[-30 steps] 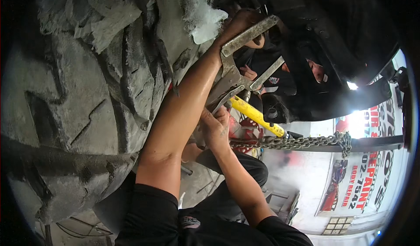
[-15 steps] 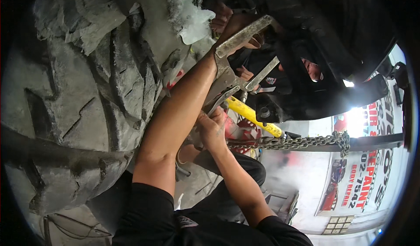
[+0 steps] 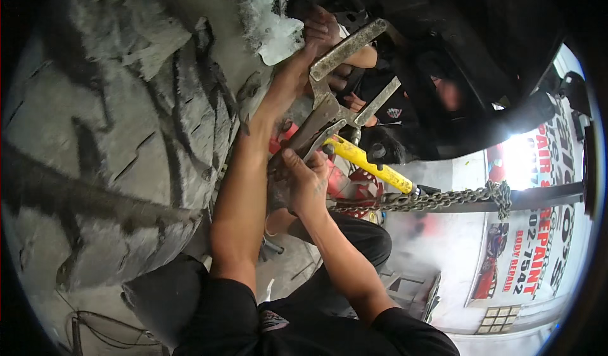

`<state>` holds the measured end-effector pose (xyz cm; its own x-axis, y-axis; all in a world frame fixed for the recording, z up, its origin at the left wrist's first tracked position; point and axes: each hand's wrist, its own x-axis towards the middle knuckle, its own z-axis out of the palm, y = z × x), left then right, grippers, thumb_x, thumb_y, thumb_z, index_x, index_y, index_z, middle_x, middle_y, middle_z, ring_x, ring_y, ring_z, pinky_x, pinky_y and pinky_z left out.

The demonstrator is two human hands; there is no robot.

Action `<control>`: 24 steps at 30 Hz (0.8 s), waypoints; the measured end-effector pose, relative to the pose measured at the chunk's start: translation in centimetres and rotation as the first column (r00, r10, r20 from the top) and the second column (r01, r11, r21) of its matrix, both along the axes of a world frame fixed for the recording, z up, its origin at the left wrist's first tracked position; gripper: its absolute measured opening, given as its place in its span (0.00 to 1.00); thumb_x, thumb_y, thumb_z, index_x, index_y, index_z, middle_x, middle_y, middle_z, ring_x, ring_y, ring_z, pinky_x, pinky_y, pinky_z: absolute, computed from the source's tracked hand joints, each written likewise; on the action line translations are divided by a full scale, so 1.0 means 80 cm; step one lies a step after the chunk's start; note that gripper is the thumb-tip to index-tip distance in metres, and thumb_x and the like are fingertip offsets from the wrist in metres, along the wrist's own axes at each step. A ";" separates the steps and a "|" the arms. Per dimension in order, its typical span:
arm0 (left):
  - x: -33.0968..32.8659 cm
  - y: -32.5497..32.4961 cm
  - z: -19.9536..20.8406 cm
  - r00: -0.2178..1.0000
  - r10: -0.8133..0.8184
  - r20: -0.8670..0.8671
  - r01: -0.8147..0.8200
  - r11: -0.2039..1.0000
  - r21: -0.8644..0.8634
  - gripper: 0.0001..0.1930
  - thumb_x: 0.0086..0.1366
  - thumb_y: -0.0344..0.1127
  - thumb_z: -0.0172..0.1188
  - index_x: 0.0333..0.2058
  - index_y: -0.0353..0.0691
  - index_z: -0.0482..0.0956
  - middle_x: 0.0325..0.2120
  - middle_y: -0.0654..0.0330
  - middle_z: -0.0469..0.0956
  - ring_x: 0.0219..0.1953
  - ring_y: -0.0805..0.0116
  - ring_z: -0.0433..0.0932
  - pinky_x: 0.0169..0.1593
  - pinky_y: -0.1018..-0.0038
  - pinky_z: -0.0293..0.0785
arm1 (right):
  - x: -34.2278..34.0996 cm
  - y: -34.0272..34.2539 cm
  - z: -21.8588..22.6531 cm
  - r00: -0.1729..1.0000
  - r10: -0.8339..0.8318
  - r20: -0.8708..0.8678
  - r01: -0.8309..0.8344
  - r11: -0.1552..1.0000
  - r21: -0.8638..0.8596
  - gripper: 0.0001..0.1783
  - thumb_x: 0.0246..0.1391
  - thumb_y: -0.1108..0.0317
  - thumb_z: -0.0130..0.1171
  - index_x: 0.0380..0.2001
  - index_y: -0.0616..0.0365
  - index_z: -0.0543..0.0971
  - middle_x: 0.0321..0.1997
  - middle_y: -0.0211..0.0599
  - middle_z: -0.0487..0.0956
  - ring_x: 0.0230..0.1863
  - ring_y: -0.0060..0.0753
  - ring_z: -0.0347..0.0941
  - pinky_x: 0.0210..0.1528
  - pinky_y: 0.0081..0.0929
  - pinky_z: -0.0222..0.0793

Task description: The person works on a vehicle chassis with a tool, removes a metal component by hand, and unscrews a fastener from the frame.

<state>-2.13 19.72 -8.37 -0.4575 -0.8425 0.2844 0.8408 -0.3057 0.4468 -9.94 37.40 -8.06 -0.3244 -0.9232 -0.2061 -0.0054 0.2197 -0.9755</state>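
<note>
My right hand (image 3: 305, 182) is closed round the handles of large locking clamp pliers (image 3: 326, 112), thumb along the near side. The worn metal jaws stand apart and point up and right, toward a black vehicle part (image 3: 437, 128). My left arm reaches up past the tire (image 3: 139, 147), and my left hand (image 3: 309, 55) is beside the upper jaw, in shadow. Its fingers are hard to separate from another person's hand there, so its grip is unclear. Below the jaws, a yellow bar (image 3: 373, 165) slants down to the right.
A co-worker's hand (image 3: 356, 103) shows beyond the jaws. A chain (image 3: 443, 201) stretches right from a red perforated metal piece (image 3: 364, 185). Torn whitish material (image 3: 278, 36) hangs above my left forearm. A printed banner (image 3: 519, 255) is on the right wall.
My left forearm has drawn back leftward from behind the upper jaw. The pliers have shifted slightly left in the picture, still in my right hand. The whole view has moved a little.
</note>
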 end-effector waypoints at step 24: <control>-0.011 0.097 -0.017 0.791 0.339 0.509 -0.249 0.939 -0.239 0.22 0.66 0.48 0.62 0.42 0.31 0.80 0.37 0.45 0.82 0.42 0.52 0.81 0.48 0.62 0.73 | -0.052 -0.015 -0.009 0.797 0.330 0.506 -0.355 0.933 -0.049 0.23 0.60 0.60 0.62 0.55 0.60 0.75 0.54 0.41 0.80 0.56 0.42 0.77 0.63 0.45 0.71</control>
<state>-3.00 27.47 -9.75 -0.3111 -0.9282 0.2039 0.4917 0.0263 0.8704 -14.09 36.19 -8.80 0.1702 -0.9397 -0.2968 0.3941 0.3410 -0.8535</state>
